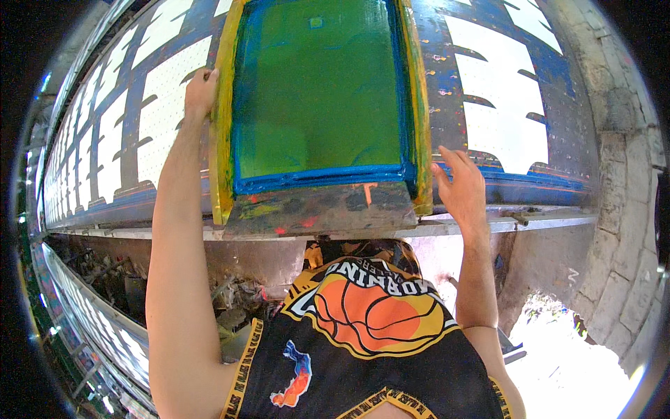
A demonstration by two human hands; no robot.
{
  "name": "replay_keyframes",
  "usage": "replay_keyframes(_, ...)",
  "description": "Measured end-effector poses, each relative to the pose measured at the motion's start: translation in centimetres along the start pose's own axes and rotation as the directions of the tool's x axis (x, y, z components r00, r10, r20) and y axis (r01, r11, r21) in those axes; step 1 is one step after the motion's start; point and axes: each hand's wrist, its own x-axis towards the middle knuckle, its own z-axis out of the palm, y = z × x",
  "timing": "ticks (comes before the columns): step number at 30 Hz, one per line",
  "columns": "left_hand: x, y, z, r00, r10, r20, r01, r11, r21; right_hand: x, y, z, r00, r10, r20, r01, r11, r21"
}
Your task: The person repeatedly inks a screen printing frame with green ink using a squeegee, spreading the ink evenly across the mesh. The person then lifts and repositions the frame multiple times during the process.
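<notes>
A screen-printing frame (424, 105) with yellow sides, blue inner borders and a green mesh (321, 98) lies in front of me on a long dark table. My left hand (201, 94) is closed at the frame's left side, its fingertips partly hidden against the edge. Beside the lower right side of the frame is my right hand (460, 185), fingers apart and slightly bent. Its fingertips are close to the yellow edge; whether they touch it I cannot tell. A grey, paint-stained flap (321, 213) runs along the frame's near end.
White cut panels with curved notches (499, 98) lie right of the frame, and several similar panels (174, 105) lie left. A metal rail (530, 222) follows the table's near edge. A pale wall (618, 181) stands far right; clutter (237, 297) sits below the table.
</notes>
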Motion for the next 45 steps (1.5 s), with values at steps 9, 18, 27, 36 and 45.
replay_keyframes(9,-0.2,-0.5,-0.1,0.999,0.038,-0.029,-0.039,0.999,-0.032,0.6,1.7,3.8,0.998,0.034,0.059,-0.047,0.969,0.241)
replay_keyframes(18,-0.3,-1.4,0.2,0.997,0.073,-0.035,-0.076,0.993,-0.095,1.8,-0.4,2.1,0.997,0.063,0.053,-0.072,0.98,0.187)
replay_keyframes(27,2.1,-3.1,-0.3,0.994,0.1,0.039,-0.084,0.952,-0.295,1.9,-1.7,-3.5,0.993,-0.097,-0.067,0.111,0.964,0.24)
replay_keyframes(36,-0.9,21.1,2.1,0.989,0.147,-0.033,-0.15,0.979,-0.138,5.6,17.5,-13.2,0.984,-0.071,-0.161,0.104,0.974,0.202)
replay_keyframes(45,-11.5,43.0,13.6,0.993,0.111,-0.042,-0.117,0.971,-0.21,4.5,39.7,-20.0,0.994,-0.002,-0.111,0.026,0.975,0.219)
